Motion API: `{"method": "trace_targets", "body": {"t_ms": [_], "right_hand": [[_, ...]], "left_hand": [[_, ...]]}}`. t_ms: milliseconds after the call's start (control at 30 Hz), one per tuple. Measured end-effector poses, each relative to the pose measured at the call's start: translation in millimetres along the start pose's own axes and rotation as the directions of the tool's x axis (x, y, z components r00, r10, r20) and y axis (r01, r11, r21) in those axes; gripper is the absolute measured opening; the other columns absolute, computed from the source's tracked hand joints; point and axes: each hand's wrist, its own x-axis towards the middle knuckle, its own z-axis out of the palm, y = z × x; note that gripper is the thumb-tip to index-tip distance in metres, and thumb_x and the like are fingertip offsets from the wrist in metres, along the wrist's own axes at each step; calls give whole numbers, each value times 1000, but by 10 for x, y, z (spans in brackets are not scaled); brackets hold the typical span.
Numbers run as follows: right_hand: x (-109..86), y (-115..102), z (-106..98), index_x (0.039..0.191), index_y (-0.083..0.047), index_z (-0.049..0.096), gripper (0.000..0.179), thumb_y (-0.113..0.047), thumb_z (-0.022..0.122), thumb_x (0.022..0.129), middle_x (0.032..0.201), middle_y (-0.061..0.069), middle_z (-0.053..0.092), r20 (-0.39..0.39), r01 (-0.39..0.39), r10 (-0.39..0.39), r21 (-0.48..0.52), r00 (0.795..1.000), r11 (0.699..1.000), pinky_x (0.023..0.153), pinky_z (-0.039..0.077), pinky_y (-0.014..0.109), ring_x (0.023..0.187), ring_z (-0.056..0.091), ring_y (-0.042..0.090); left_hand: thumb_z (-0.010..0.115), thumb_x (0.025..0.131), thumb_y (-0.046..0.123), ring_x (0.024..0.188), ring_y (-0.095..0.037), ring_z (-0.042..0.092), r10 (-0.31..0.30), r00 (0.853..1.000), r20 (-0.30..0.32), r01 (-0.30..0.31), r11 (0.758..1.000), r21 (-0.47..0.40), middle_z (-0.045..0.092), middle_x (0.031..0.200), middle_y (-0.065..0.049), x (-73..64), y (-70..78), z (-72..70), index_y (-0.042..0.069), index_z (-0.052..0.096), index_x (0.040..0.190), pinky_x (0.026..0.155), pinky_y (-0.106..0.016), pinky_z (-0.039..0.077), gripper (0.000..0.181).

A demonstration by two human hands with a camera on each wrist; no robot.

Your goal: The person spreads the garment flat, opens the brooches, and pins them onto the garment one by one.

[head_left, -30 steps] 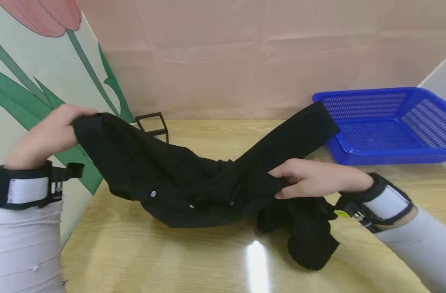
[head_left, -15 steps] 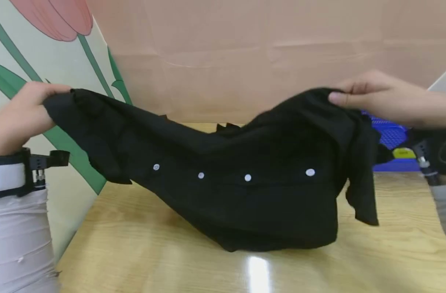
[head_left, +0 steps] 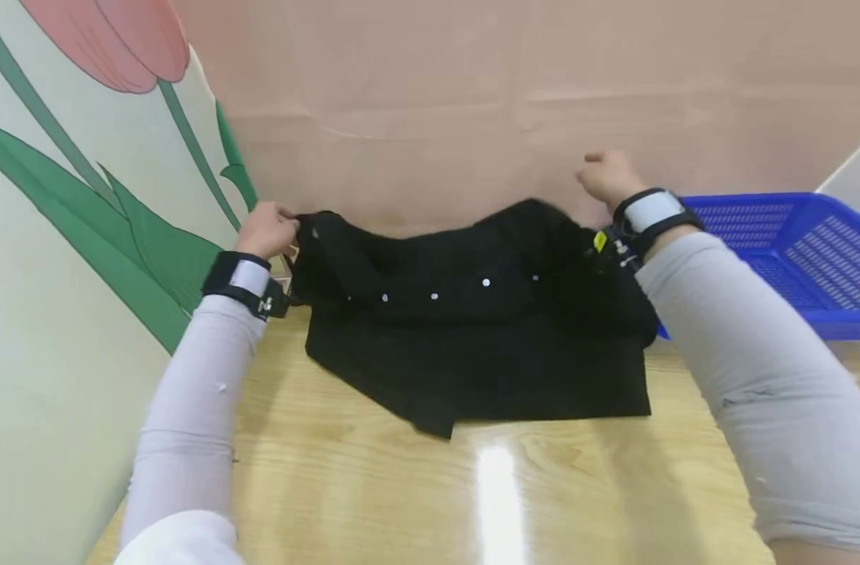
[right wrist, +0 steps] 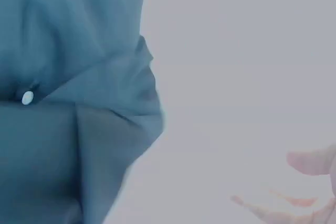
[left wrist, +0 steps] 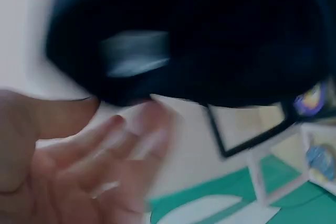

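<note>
Likely laying out black shirt (head_left: 472, 353) over bench (head_left: 345, 463), left of blue basket (head_left: 825, 326). With left hand (head_left: 266, 231), pinching shirt's far left corner between fingers; with right hand (head_left: 609, 176), gripping nothing, fingers apart, clear of shirt. Next, probably: regrip right end, pull flat.

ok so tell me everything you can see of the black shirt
The black shirt looks like soft, matte cloth, with a row of white buttons running sideways across it. It is spread wide but rumpled along the top, its lower edge uneven. The left grip pinches its upper left corner; the right grip is apart from it. The left wrist view shows a blurred pale patch on it, perhaps a label. Whether its lower part rests on the wooden table is unclear.
</note>
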Motion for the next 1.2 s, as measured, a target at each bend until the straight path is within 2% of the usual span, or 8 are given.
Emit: {"method": "trace_targets", "body": {"t_ms": [167,300,367,500,600,733,933,1200], "right_hand": [[-298,337,549,156,-1,22,65,-31,46,103,156,32,28,120,170,-155,-127,981,977,111,33,63,139,36,50],[-824,508,761,145,-2,45,54,-26,59,98,147,29,46,119,331,-309,-351,943,876,101,37,70,129,44,54],[-1075,605,806,142,-4,50,53,-28,62,97,145,26,49,155,359,-324,-435,933,826,95,39,73,126,45,56],[-1380,851,838,142,-4,50,56,-32,65,95,144,28,49,254,391,-301,-495,919,776,92,41,73,123,47,57],[-1457,1043,856,142,2,47,63,-34,66,94,142,38,45,325,413,-277,-500,904,761,97,41,70,121,49,59],[-1514,1218,932,147,3,39,76,-45,65,93,138,51,35,405,409,-204,-524,891,747,96,41,70,118,46,68],[-1586,1227,990,148,-1,41,83,-53,66,89,132,53,40,408,412,-189,-572,893,709,91,46,67,108,56,62],[-1893,1117,881,137,-3,56,74,-55,68,87,107,23,68,468,464,-210,-531,858,709,74,56,50,81,64,24]], "left_hand": [[46,100,18,114,-41,60,1,991,132,-25,983,180,56,137,-27,-212,-11,343,-4,49,140,94,-52,49,46],[54,101,25,74,-27,62,31,976,215,-83,969,234,68,87,-16,-589,-54,467,-4,67,98,67,-39,51,32],[56,100,30,63,-20,53,0,955,297,-79,964,255,56,70,-8,-729,-93,548,-1,62,80,59,-33,43,37],[53,99,45,75,-25,57,-114,896,428,-32,948,318,59,83,-11,-849,-155,692,-5,63,97,72,-39,50,51],[51,99,49,101,-37,62,-133,893,430,-25,940,341,64,113,-24,-829,-187,764,-11,55,125,94,-51,50,66],[58,96,40,113,-43,61,-93,903,421,-71,931,359,62,125,-30,-758,-197,839,-13,56,123,98,-54,48,60],[75,84,23,96,-36,67,-49,907,419,-131,911,390,70,107,-22,-780,-220,896,-5,64,100,85,-49,54,33],[77,84,23,67,-21,56,-35,853,521,-187,911,367,57,70,-4,-978,-309,662,5,57,69,62,-31,45,31]]}}
